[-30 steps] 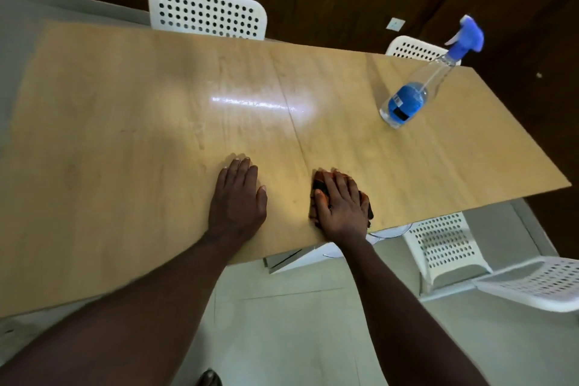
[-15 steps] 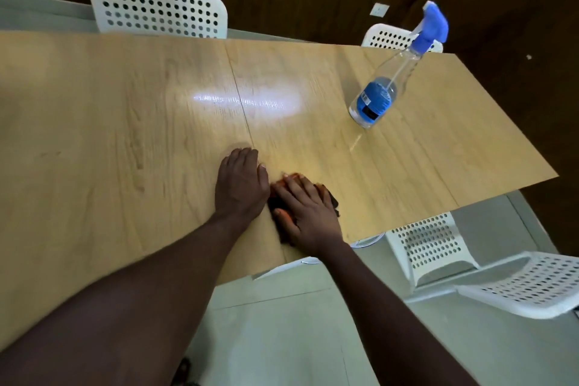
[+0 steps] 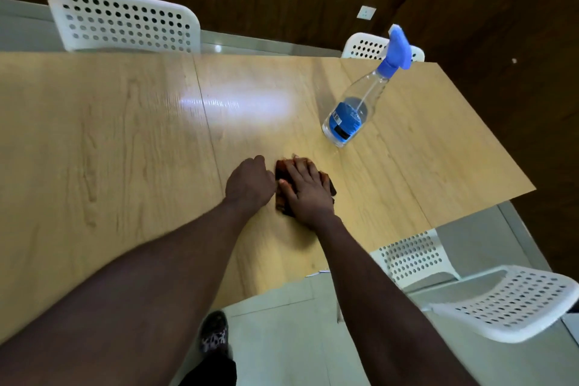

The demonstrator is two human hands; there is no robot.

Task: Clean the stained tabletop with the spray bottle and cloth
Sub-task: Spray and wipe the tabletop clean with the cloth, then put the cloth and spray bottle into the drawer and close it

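Glossy wood-grain tabletop (image 3: 125, 141), clear plastic spray bottle (image 3: 351, 116), perforated white plastic chairs (image 3: 125, 22).

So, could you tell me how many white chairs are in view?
4: far-left chair, far-right chair behind the spray bottle, near-right chair by the table edge, bottom-right chair. The table may hide more.

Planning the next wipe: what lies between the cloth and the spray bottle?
Bare tabletop only; in the head view nothing sits between cloth and bottle.
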